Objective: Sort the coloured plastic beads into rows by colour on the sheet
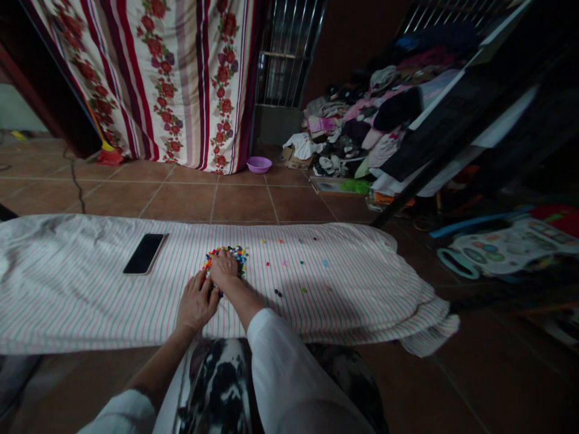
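A pile of small multicoloured pieces (236,251) lies on the striped cloth (149,307). Over the pile rests my right hand (225,267), its fingertips among the pieces and partly hidden, so whether it holds any cannot be made out. Against the pile's lower left edge, my left hand (198,299) lies on the cloth with its fingers spread. To the right of the pile, single pieces are spaced out in rough rows, among them a blue one (325,263), a red one (268,264), a yellow-green one (304,290) and a black pair (278,293).
A dark-screened phone (145,254) lies left of the hands. Beyond the cloth, a purple basin (259,164) sits on the tiled floor (185,202) beside a floral curtain (167,78). Heaped clothes (362,120) are at back right, and a white toy panel (493,247) at far right.
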Demonstrator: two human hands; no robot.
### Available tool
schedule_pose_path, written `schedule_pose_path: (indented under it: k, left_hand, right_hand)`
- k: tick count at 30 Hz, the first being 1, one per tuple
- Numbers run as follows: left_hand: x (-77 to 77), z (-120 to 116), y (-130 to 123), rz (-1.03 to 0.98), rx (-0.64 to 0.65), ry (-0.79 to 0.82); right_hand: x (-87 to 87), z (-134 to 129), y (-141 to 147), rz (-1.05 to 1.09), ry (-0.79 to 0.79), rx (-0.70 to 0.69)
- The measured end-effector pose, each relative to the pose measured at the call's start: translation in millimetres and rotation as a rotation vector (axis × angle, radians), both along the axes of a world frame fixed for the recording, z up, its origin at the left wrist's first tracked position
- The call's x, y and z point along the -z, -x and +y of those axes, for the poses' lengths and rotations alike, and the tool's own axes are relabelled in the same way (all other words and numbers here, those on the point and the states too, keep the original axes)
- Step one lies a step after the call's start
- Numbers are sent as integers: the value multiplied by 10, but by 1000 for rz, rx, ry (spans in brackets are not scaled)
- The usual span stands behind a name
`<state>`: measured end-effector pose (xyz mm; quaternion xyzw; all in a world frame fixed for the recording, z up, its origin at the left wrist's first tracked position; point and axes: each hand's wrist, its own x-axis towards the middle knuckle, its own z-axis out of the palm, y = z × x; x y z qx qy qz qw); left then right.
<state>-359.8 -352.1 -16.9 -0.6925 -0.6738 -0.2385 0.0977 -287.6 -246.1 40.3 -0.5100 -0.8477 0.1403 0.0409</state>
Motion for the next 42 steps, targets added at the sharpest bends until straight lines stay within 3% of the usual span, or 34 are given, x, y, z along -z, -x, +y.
schedule_pose_path:
  k: [11, 27, 31, 42]
  left_hand:
    - [21, 7, 2, -30, -23, 10]
    - [104, 25, 20, -40, -18, -54]
    - [97, 24, 15, -20, -27, -40]
    - [103, 22, 14, -17, -11, -91]
  right_hand:
    - [-4, 63, -154, 15, 27, -114]
    - [94, 77, -190, 102, 28, -91]
    - [72, 54, -204, 136, 18, -150]
    - [33, 50, -127, 18, 7, -214]
